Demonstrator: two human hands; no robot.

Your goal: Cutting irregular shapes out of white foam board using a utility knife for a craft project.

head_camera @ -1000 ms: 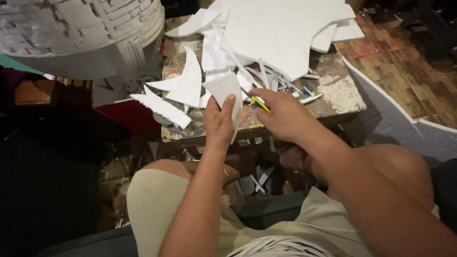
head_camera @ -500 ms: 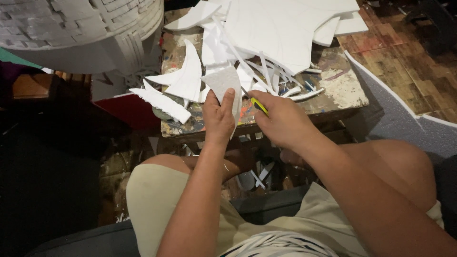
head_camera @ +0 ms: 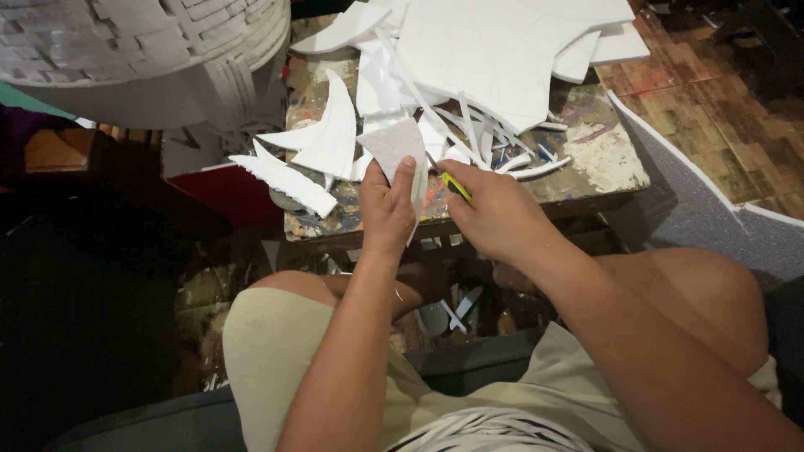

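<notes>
While the left hand (head_camera: 387,209) grips the foam piece (head_camera: 394,149) upright above the near edge of the counter (head_camera: 603,163), thumb pressed on its face, I note the right hand (head_camera: 494,218) is clenched around a yellow-handled knife (head_camera: 456,187), its tip at the piece's right edge. I cannot see the blade itself. In my judgement, a clean trim calls for 1 steady stroke directed away from the left thumb, with the piece held firm. Foam offcuts (head_camera: 289,180) and a large foam sheet (head_camera: 502,50) crowd the counter beyond; I would keep the stroke clear of them.
</notes>
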